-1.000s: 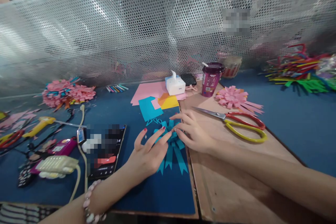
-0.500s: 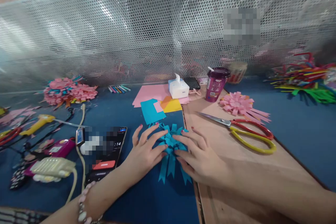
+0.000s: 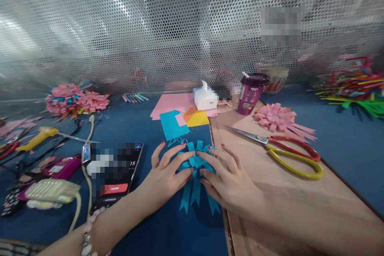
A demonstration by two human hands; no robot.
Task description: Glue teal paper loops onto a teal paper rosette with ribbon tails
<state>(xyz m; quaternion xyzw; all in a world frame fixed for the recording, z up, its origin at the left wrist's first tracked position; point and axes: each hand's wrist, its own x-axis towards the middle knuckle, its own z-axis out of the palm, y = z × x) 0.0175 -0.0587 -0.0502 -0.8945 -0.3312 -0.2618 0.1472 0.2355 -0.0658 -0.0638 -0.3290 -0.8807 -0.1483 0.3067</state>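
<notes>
Blue paper flower (image 3: pixel 197 163), lower centre: loops partly hidden under fingers of left hand (image 3: pixel 168 174) and right hand (image 3: pixel 232 178). Phone (image 3: pixel 129 174), lower left: screen partly pixelated, label text unreadable. Coloured strips (image 3: pixel 360 84) cut by right edge. Both forearms run out of frame.

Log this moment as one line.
left hand: touching blue paper rosette | right hand: touching same rosette | scissors: lying untouched

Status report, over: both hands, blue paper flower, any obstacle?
Left hand, right hand: both touching blue paper flower. Flower lying between them. Scissors rightward, apart; no obstruction seen.
</notes>
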